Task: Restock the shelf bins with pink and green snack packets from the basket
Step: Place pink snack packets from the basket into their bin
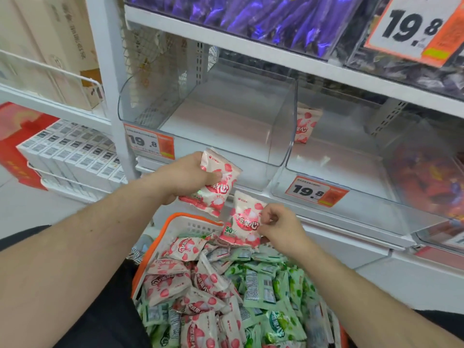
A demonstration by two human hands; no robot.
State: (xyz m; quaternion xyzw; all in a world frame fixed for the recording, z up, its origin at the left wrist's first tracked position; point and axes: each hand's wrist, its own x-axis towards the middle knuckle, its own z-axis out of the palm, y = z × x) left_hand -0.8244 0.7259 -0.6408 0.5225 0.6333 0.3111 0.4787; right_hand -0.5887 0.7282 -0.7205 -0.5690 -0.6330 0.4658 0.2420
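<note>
My left hand (190, 177) grips 1 pink packet (217, 182) raised toward the clear bin (206, 114), ready to drop in. My right hand (278, 228) pinches a 2nd packet (244, 222) just above the basket (175, 223), which holds pink and green packets.

orange-and-white price tag on the left clear bin (148, 143) says 19.8, same 19.8 on the right bin's tag (316, 191), big orange-edged hanging sign up top (414, 27) also 19.8, pink-and-white snack packet (244, 223) shows 50%
</note>
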